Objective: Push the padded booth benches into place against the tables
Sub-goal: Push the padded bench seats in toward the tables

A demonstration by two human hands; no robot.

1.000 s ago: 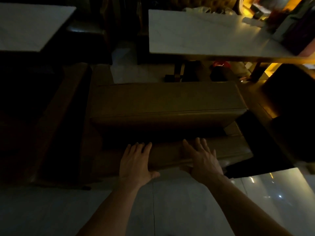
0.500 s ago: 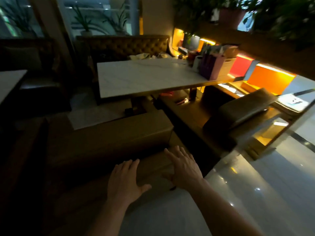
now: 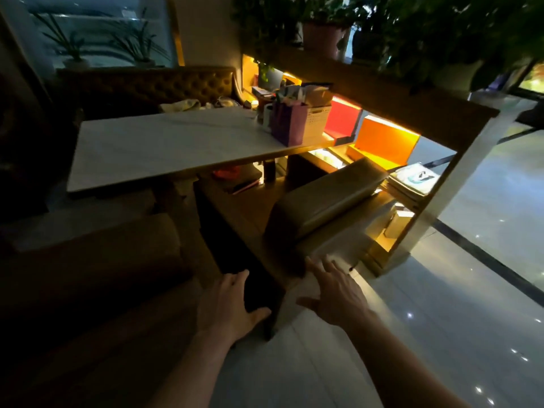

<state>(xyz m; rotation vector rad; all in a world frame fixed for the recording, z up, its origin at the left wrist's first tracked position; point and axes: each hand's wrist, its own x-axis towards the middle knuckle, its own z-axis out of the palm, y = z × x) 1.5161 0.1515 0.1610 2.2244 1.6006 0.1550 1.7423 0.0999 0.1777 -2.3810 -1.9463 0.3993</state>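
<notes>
A white marble table (image 3: 164, 148) stands in the middle of the dim booth. One brown padded bench (image 3: 97, 254) lies low at the left, in front of the table. A second padded bench (image 3: 323, 198) with a wooden seat base (image 3: 241, 219) stands at the table's right side, angled toward me. My left hand (image 3: 232, 304) hovers with fingers spread over the dark gap between the two benches. My right hand (image 3: 335, 290) reaches, fingers apart, at the near end of the right bench; whether it touches is unclear.
A lit wooden shelf unit (image 3: 391, 136) with red and orange boxes and potted plants (image 3: 321, 28) on top borders the right. A purple bag (image 3: 288, 122) and boxes stand on the table's far right end. A tufted sofa (image 3: 153, 86) closes the back. Glossy floor (image 3: 441, 290) spreads right.
My view swung up and right, from the left bench to the right bench. Both hands left the left bench's edge and moved right toward the second bench.
</notes>
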